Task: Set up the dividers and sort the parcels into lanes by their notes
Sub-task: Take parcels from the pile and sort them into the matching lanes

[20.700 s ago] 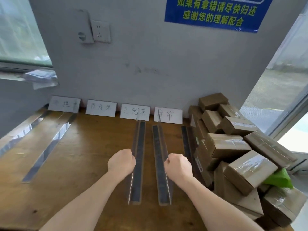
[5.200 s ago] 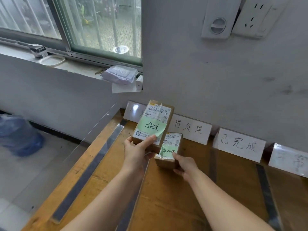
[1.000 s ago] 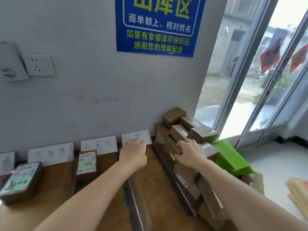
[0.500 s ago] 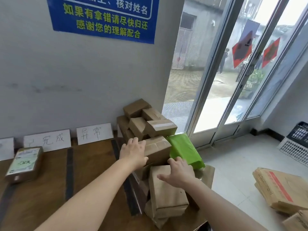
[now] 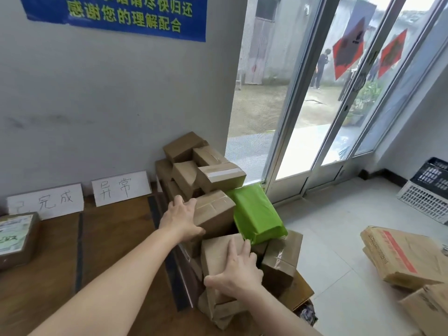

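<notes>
A heap of brown taped parcels (image 5: 213, 175) fills the right end of the wooden table (image 5: 114, 241). My left hand (image 5: 180, 220) grips the left end of one brown parcel (image 5: 214, 213) in the middle of the heap. My right hand (image 5: 238, 269) rests spread on a lower brown parcel (image 5: 218, 257) at the front. A green parcel (image 5: 257, 215) lies against the heap's right side. A clear divider with a dark base (image 5: 180, 275) runs beside the heap. One sorted parcel with a green note (image 5: 14, 236) lies at the far left, below the white label cards (image 5: 120, 187).
Another divider strip (image 5: 78, 251) crosses the table between the lanes. Glass doors (image 5: 339, 93) stand to the right. Flattened cardboard boxes (image 5: 407, 260) lie on the tiled floor, and a black and white crate (image 5: 429, 187) sits near the right wall.
The view has turned right from the lanes to the heap. My left hand has closed on the middle parcel, and my right hand has settled on the lower one.
</notes>
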`<action>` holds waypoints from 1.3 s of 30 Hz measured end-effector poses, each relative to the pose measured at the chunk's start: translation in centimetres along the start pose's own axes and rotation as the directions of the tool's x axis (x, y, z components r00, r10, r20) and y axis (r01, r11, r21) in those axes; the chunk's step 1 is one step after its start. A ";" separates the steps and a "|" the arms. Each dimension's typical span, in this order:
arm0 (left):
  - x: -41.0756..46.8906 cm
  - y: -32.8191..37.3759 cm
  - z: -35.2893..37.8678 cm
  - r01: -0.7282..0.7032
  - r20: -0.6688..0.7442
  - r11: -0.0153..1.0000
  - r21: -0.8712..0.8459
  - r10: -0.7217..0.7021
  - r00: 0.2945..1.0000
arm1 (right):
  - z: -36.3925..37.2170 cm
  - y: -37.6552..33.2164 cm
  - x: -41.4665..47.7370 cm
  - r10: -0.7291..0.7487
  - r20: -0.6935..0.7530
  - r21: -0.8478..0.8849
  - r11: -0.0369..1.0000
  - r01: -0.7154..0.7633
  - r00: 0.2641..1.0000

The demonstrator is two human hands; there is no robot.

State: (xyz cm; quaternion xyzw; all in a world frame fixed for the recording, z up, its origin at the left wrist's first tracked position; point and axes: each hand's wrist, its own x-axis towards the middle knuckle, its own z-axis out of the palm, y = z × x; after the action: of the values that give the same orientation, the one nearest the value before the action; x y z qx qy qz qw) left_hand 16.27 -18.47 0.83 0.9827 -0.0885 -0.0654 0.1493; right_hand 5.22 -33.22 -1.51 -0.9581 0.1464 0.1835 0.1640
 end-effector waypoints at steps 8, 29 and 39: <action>-1.5 -1.2 -2.3 0.086 0.001 0.724 -0.684 -0.117 0.993 | -5.4 0.6 -1.1 -0.028 -0.028 0.324 0.945 0.036 0.999; -11.7 -7.7 -6.5 0.077 0.102 -0.345 -0.936 -0.056 0.993 | -5.8 -3.4 -1.6 -0.456 0.053 0.886 -0.389 -0.253 0.888; -13.7 -7.3 -7.3 -0.124 -0.119 -0.003 -0.992 -0.240 0.963 | -5.1 -5.7 -1.8 -0.495 0.079 0.939 -0.254 -0.231 0.865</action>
State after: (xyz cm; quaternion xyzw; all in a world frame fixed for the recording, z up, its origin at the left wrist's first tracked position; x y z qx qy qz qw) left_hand 5.20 -6.85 6.94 0.5887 0.0450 0.0121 0.8070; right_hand 7.07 -29.58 5.15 -0.3873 0.0765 0.1921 0.8985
